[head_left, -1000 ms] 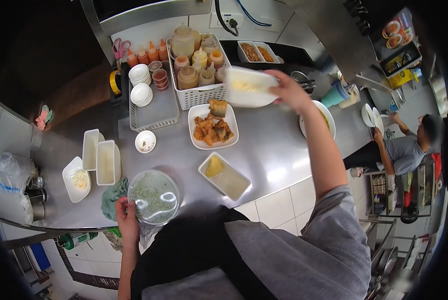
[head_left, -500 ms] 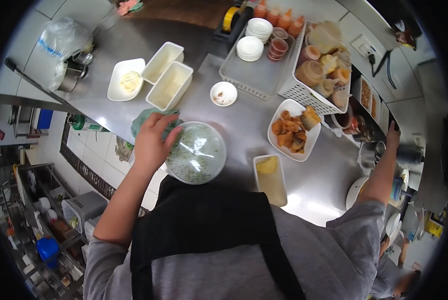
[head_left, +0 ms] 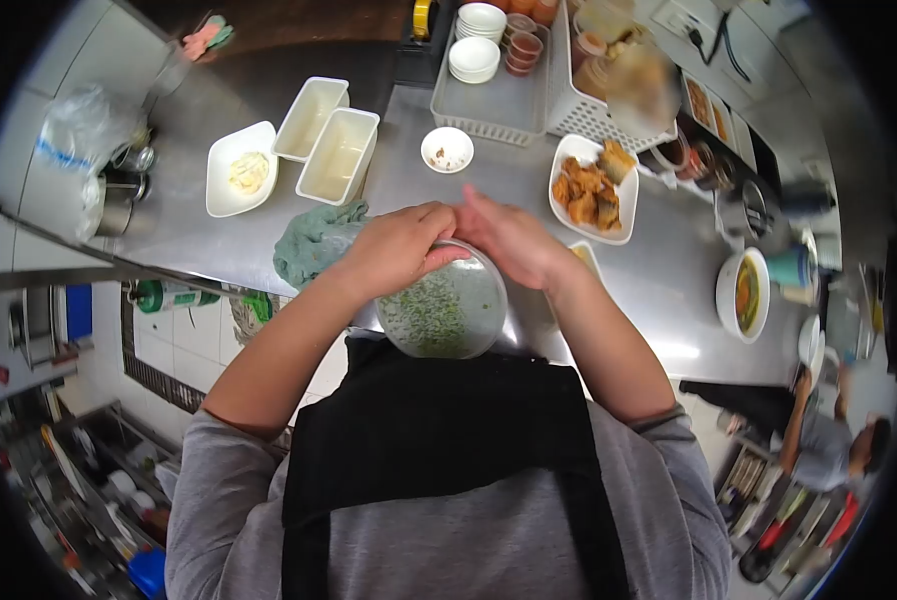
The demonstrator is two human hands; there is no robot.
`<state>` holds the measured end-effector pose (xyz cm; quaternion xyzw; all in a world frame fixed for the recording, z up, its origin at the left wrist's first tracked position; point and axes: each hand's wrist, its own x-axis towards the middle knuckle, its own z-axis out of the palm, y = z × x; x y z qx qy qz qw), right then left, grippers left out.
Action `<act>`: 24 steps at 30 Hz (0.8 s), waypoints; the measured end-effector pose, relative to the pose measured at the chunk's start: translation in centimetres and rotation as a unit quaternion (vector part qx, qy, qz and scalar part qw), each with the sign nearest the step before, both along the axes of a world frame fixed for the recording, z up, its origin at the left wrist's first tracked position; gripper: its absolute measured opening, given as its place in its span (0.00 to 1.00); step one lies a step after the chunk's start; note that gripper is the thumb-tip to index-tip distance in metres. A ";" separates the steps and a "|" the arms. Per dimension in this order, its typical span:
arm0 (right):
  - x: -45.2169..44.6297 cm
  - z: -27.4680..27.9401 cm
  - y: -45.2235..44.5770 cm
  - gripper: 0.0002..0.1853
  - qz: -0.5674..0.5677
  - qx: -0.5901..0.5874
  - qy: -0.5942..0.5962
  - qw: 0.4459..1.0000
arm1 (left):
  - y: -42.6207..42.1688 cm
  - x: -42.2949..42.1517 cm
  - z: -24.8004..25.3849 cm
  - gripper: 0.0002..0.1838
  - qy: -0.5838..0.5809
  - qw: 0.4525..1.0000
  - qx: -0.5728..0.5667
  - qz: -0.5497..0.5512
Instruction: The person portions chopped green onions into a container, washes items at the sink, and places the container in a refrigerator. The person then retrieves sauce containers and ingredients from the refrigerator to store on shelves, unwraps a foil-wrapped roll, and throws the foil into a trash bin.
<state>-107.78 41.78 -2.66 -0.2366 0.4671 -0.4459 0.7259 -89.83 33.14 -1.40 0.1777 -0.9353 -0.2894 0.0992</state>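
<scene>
A round, clear-lidded container with chopped green bits inside is tilted at the counter's front edge, against the black apron. My left hand grips its upper rim, fingers bent over the edge. My right hand meets the left at the top of the rim, with its thumb raised and its other fingers partly hidden. Beside my left wrist lies a crumpled green cloth. Past my right hand, a white dish holds browned fried pieces. A white tub is mostly covered by my right forearm.
Two white tubs and a dish of pale shreds stand at the left. Behind are a small white bowl, a tray and a bottle basket. A soup bowl and a co-worker are at the right.
My right hand has come back from the far right, without the white tub it held earlier, to the lidded container. The container now tilts, and my left hand has moved along its rim.
</scene>
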 end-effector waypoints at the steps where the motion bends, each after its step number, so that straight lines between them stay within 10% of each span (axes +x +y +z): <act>1: 1.6 0.5 0.4 0.36 -0.015 0.003 0.001 1.000 | 0.1 0.5 0.1 0.18 0.001 1.000 0.003 -0.015; 5: 5.6 1.9 1.5 0.40 -0.038 0.046 0.123 0.991 | 0.3 3.0 -0.3 0.18 0.086 0.996 0.000 -0.038; 24: 9.9 2.2 3.7 0.31 -0.103 0.035 -0.020 0.994 | -0.2 7.0 1.7 0.26 0.182 0.976 -0.117 0.023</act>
